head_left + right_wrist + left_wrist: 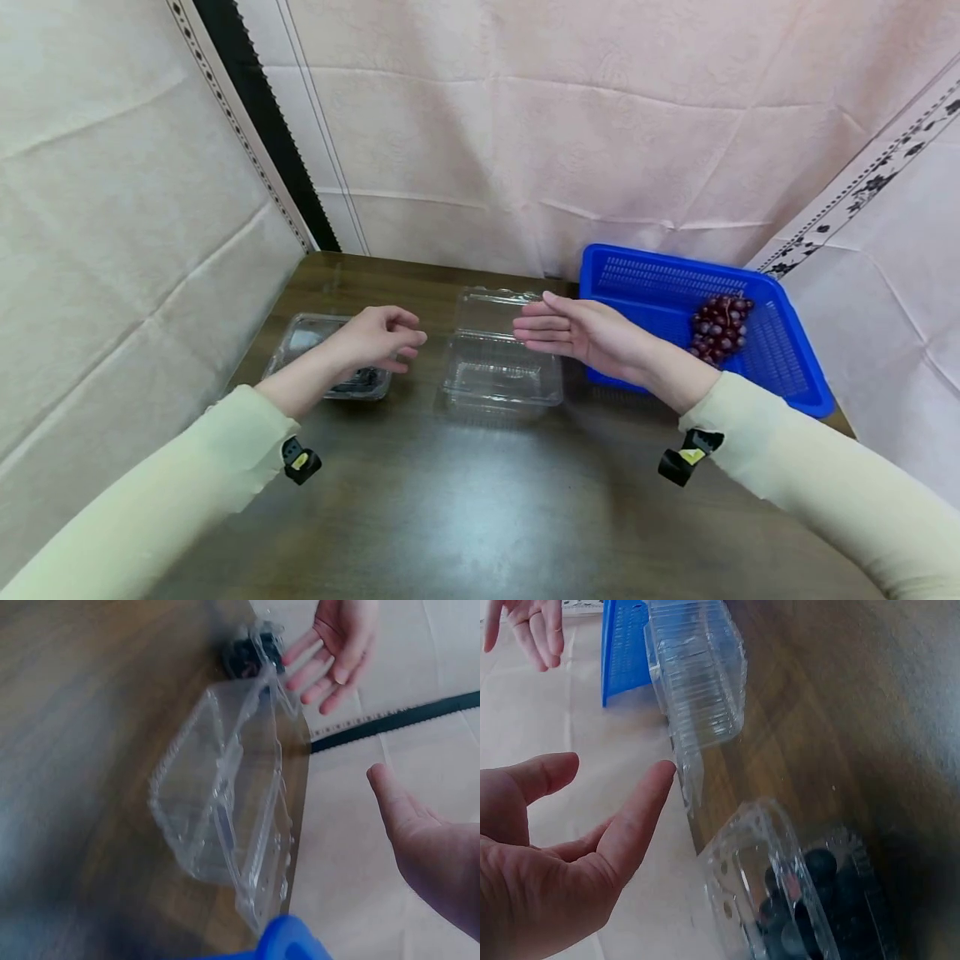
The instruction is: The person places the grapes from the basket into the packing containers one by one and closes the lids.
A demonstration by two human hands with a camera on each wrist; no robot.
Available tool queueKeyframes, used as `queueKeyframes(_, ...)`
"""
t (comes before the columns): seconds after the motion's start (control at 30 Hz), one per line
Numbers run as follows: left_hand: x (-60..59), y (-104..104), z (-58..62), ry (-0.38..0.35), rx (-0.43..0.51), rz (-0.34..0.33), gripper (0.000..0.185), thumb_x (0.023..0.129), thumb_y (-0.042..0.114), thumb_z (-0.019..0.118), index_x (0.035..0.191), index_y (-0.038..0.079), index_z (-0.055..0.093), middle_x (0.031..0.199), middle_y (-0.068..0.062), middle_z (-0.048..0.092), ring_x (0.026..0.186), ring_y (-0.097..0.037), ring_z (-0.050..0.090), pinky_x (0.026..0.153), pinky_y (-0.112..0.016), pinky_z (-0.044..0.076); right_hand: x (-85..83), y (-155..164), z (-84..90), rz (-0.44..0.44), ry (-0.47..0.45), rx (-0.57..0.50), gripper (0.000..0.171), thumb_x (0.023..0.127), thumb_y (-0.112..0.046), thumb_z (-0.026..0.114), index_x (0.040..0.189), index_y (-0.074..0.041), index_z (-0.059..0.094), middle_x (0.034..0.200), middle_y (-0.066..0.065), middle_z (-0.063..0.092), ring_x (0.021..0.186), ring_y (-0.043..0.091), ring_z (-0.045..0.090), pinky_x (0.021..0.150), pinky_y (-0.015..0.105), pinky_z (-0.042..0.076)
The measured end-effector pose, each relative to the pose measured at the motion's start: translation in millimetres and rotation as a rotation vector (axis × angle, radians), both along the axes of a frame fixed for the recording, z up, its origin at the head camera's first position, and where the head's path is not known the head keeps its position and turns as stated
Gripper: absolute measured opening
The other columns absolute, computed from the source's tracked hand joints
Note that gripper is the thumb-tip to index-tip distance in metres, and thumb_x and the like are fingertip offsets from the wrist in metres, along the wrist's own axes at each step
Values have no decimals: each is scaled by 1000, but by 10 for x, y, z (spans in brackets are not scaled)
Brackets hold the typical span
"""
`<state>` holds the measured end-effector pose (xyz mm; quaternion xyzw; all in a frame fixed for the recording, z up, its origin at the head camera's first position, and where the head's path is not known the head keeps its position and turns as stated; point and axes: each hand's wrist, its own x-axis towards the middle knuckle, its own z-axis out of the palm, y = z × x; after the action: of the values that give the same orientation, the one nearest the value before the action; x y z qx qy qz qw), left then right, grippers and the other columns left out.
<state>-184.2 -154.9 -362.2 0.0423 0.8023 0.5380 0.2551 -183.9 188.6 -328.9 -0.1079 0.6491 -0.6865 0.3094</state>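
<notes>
Head view: left hand [378,336] and right hand [577,332] hover empty, fingers relaxed, flanking the open clamshell [501,362] at centre worktop [465,508].

Left wrist view: a lidded punnet [802,892], probably blueberries, lower right.

Right wrist view: blue basket [289,941] corner, bottom edge.

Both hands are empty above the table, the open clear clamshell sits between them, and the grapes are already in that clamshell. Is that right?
Not quite. The grapes lie in the blue basket, as the head view shows; the open clamshell holds nothing. The rest stands: the left hand and right hand are both empty above the table, with the clamshell between them.
</notes>
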Motion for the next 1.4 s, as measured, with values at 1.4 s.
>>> queueKeyframes(1.4,178,461,-555,-140,22,110,44,108,11,64,143,-10,51,123,-29,66,95,-27,72,82,-39,68,-430,1606,113,-263,-93,96,85,115,-40,47,168,6,0,115,-4,78,116,11,73,103,26,59)
